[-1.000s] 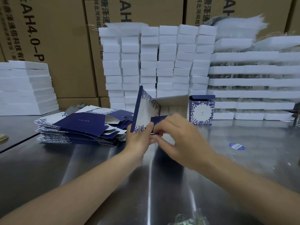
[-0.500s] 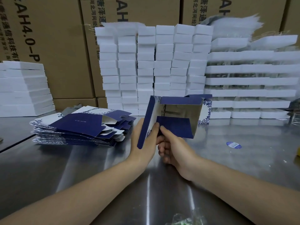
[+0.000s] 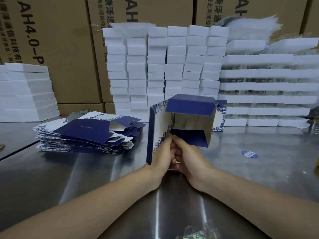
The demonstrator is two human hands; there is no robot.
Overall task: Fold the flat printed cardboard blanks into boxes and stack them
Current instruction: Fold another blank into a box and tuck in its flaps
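Box (image 3: 188, 121) half-folded; both hands (image 3: 176, 152) grip it.

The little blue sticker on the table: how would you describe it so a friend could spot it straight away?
Start at the shiny metal table and find the half-folded blue box in the middle. Look right of it, in front of the white foam trays: the sticker lies alone on bare metal. Unlike the boxes, it is small, round and flat, blue with a white patch.
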